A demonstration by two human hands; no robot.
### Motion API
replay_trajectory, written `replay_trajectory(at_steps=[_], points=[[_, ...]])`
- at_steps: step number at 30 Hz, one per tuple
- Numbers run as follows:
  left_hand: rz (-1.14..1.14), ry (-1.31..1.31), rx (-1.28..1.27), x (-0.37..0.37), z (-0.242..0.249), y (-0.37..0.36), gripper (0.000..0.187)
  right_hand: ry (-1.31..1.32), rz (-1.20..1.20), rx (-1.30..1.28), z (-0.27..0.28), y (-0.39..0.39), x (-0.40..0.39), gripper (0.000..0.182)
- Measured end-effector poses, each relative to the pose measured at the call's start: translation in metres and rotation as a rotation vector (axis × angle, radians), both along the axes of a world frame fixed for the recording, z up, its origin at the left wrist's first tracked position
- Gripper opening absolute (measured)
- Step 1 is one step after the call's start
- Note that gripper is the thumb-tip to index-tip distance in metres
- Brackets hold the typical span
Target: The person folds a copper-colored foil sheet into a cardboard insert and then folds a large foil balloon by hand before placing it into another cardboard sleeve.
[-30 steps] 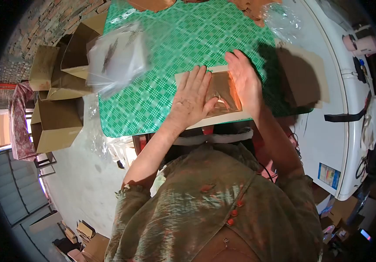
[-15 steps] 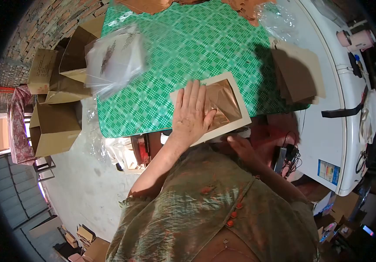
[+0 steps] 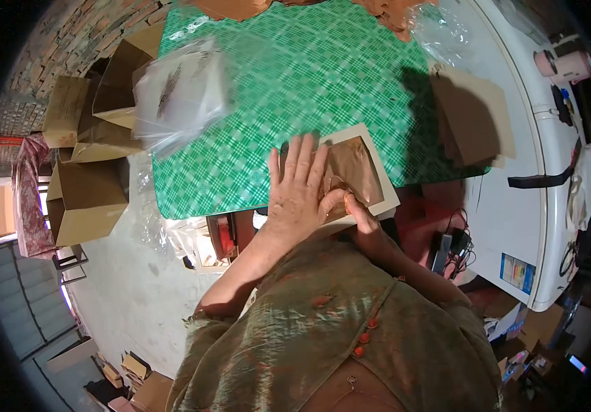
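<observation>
A cream card frame (image 3: 376,156) with a shiny copper-coloured sheet (image 3: 357,165) in its middle lies at the near edge of the green checked table. My left hand (image 3: 297,189) rests flat on the frame's left part, fingers spread and pointing away from me. Close beside its thumb, my right hand (image 3: 363,218) is over the frame's near edge, with its thumb up against the copper sheet. The other fingers of the right hand are mostly hidden, so its grip cannot be made out.
Clear plastic sleeves (image 3: 182,89) lie on the green table (image 3: 295,62) at the left, brown card sheets (image 3: 472,117) at the right. Copper-coloured material (image 3: 230,8) is at the far edge. Open cardboard boxes (image 3: 89,199) stand left, a white appliance (image 3: 515,226) right.
My right hand has moved up from below the table edge onto the frame, next to my left thumb. The frame has shifted slightly toward me, and my left fingers have spread wider.
</observation>
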State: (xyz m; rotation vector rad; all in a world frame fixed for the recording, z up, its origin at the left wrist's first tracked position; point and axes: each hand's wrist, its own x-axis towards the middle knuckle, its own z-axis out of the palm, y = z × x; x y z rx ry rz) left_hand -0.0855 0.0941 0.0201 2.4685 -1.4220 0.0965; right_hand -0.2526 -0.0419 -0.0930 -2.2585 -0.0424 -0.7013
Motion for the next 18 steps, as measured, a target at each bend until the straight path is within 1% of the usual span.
replay_trajectory(at_steps=[1,4,5,7,8,9,11,12,14,15,18], points=[[0.009,-0.003,0.0,0.003,0.01,-0.002,0.079,-0.008,-0.007,-0.03,0.0,0.0,0.001,0.075],[-0.18,0.018,-0.062,0.022,0.025,-0.012,0.073,0.034,-0.035,0.023,0.005,0.002,0.001,0.068],[-0.277,0.058,-0.069,0.028,0.028,-0.018,0.068,0.023,-0.044,0.007,0.003,0.002,0.002,0.066],[-0.422,0.099,-0.062,0.041,0.016,-0.029,0.067,0.002,-0.062,-0.026,-0.002,0.003,0.002,0.062],[-0.494,0.12,-0.059,0.045,0.009,-0.031,0.066,0.022,-0.047,-0.001,-0.007,0.002,0.0,0.061],[-0.511,0.129,-0.06,0.047,0.0,-0.032,0.065,0.04,-0.034,0.024,-0.01,0.001,0.0,0.06],[-0.543,0.152,-0.066,0.05,-0.015,-0.033,0.063,0.203,-0.034,0.32,-0.016,0.0,-0.002,0.057],[-0.536,0.151,-0.063,0.049,-0.014,-0.033,0.063,0.343,-0.047,0.593,-0.013,0.002,0.001,0.056],[-0.523,0.149,-0.054,0.047,-0.012,-0.032,0.063,0.433,-0.039,0.849,-0.005,0.006,0.005,0.052],[-0.52,0.156,-0.059,0.046,-0.012,-0.032,0.063,0.386,-0.016,0.828,0.017,0.005,0.009,0.049],[-0.512,0.163,-0.078,0.046,-0.013,-0.033,0.065,0.204,0.032,0.728,0.047,0.007,0.018,0.045]])
